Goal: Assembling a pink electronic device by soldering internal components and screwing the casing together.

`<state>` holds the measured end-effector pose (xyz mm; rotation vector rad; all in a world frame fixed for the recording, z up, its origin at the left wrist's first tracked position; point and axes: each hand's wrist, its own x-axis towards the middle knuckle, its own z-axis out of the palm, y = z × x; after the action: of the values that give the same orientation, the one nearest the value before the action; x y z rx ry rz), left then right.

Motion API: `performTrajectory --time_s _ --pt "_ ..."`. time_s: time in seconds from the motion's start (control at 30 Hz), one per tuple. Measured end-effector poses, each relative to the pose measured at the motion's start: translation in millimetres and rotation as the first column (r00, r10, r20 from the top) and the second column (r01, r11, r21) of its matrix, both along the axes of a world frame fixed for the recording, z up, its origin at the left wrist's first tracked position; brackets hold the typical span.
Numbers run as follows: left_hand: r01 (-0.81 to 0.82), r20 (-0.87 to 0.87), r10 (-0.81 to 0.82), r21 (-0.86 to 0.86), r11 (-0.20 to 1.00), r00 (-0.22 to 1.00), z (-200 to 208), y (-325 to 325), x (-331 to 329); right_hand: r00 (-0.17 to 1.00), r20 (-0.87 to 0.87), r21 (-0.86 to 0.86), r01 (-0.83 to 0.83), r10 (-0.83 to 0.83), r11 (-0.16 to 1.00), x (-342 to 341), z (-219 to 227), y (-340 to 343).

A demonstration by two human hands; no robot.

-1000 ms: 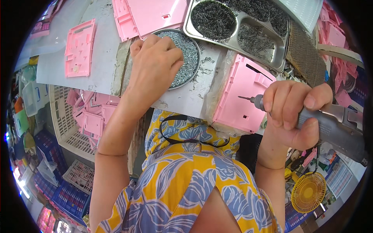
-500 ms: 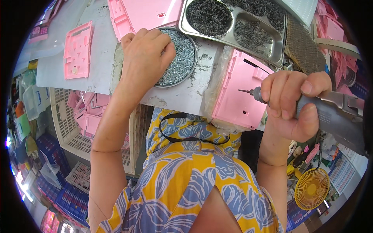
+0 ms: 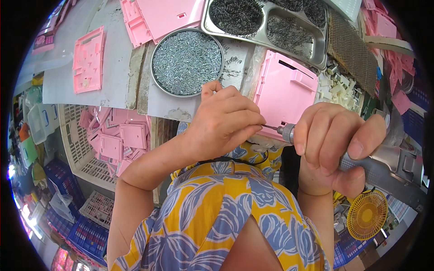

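Observation:
My right hand (image 3: 332,144) is wrapped round a grey electric screwdriver (image 3: 384,174), its thin bit pointing left. My left hand (image 3: 221,119) is closed, thumb and fingertips pinched together at the tip of the bit. Whatever they pinch is too small to make out. Just beyond both hands lies a pink plastic housing panel (image 3: 289,86) with a slot and a raised block. Up and left of my left hand stands a round metal dish (image 3: 182,95) full of small silvery screws (image 3: 187,61).
A metal tray (image 3: 266,40) at the back holds dark springs. Small white parts (image 3: 339,88) lie right of the panel. More pink panels (image 3: 89,58) are on the table at left. Below it, a white crate (image 3: 79,153) holds pink pieces. A yellow round fan (image 3: 367,214) is at lower right.
My left hand has left the dish of screws and come right and nearer to the screwdriver's tip. My right hand has brought the screwdriver slightly left and nearer to me.

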<state>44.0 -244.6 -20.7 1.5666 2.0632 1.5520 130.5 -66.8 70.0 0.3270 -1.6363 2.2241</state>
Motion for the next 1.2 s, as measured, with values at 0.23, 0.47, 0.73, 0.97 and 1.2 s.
performTrajectory --time_s 0.23,0.47,0.73,0.97,1.2 --pt "-0.023 -0.141 0.012 -0.074 0.997 0.99 2 -6 1 0.997 0.067 0.044 0.031 -0.034 0.999 5 -2 -11" --pt "0.003 -0.273 -0.101 -0.339 0.941 0.957 -1 -4 -10 0.989 0.149 -0.078 0.027 -0.016 0.997 17 -25 -25" --pt "-0.007 -0.243 -0.069 -0.299 0.954 0.968 -8 -2 -10 0.999 0.015 0.295 -0.036 0.033 0.955 10 -42 -31" --pt "-0.151 -0.309 0.098 -0.153 0.977 0.946 0 86 -27 0.999 0.023 -0.172 -0.023 0.027 0.985 10 -21 -20" --pt "0.007 -0.456 -0.018 -0.025 1.0 0.89 53 88 -13 0.888 -0.415 -0.503 -0.407 0.199 0.762 45 76 51"
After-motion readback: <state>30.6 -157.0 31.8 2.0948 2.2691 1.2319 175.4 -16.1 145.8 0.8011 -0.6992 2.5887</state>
